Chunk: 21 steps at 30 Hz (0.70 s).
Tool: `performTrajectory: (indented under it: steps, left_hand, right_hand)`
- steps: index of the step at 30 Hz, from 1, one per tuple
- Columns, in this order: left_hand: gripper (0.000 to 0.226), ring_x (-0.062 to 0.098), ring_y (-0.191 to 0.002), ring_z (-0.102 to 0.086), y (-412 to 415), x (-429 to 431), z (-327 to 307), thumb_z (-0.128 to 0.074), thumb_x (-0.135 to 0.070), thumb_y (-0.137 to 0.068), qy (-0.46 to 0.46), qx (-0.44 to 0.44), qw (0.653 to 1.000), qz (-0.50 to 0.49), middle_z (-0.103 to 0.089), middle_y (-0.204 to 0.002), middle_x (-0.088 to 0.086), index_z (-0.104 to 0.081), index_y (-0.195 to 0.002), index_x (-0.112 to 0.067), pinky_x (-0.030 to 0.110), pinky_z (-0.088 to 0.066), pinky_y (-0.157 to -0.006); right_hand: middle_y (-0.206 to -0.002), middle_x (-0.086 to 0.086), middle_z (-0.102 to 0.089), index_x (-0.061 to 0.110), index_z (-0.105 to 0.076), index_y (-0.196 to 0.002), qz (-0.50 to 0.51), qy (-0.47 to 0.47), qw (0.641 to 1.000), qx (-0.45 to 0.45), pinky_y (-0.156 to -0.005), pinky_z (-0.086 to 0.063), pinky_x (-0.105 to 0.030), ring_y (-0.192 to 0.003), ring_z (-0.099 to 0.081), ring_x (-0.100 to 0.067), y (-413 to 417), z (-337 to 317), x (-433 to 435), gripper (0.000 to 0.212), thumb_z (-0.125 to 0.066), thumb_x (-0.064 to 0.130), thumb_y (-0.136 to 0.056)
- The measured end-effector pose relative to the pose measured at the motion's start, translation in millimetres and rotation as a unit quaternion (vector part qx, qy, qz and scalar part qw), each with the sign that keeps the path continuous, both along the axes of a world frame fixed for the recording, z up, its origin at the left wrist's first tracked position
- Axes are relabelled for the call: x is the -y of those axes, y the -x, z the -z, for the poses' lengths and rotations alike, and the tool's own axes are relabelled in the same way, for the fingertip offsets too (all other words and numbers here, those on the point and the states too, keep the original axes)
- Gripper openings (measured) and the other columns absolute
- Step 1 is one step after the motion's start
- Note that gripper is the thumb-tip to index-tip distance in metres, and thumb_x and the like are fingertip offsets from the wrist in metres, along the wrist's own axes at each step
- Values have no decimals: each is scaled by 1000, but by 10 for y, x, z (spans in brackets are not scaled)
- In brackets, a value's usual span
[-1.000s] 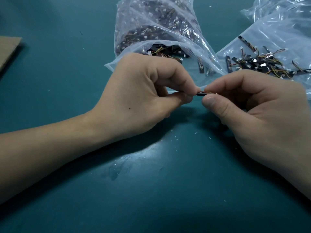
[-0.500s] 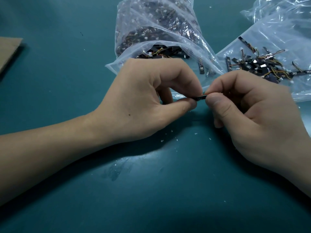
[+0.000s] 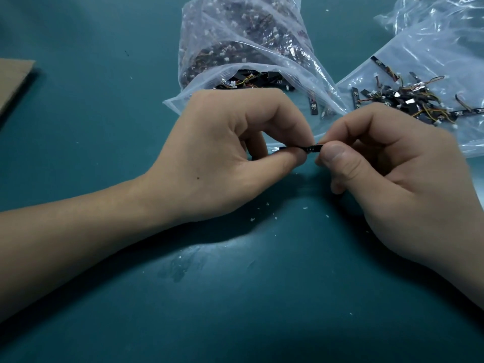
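My left hand (image 3: 230, 158) pinches one end of the small black strip (image 3: 313, 148), held over the counter (image 3: 235, 297), and my right hand (image 3: 392, 184) pinches the other end. Pinching close together and working evenly should stop it slipping or twisting.

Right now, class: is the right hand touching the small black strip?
Touching. The head view shows the right hand pinching one end of the black strip between thumb and forefinger; the left hand pinches the other.
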<state>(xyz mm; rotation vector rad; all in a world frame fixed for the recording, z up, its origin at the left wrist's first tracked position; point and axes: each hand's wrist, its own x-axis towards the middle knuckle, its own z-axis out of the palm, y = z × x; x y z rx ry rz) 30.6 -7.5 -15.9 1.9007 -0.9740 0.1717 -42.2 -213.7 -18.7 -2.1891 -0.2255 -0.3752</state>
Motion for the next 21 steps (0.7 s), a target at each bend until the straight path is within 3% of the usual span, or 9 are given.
performTrajectory:
  steps: [3,9,21]
  left_hand:
    - [11,-12,-68,-61,-2,-1,-5,-81,-1,-84,12,-5,1000,5,-67,-81,-19,-74,-88,-8,5,-40,-61]
    - [12,-7,-65,-60,1,-1,-3,-80,-4,-86,18,3,1000,3,-66,-81,-18,-73,-90,-12,7,-40,-60]
    - [14,-3,-68,-62,17,9,-26,-80,-9,-89,13,3,1000,-3,-65,-83,-20,-70,-93,-18,7,-41,-61]
  right_hand:
    - [-75,0,-65,31,-65,-93,-2,-3,1000,-4,-53,-46,-38,-59,-60,-24,-2,-9,0,8,-63,37,-97]
    - [-80,-2,-67,30,-63,-93,-15,-10,1000,-6,-59,-49,-49,-64,-62,-27,10,-9,-9,9,-59,37,-98]
    - [-72,-1,-63,32,-59,-92,-22,-5,1000,-11,-57,-47,-41,-61,-62,-23,-1,-6,-14,10,-56,38,-100]
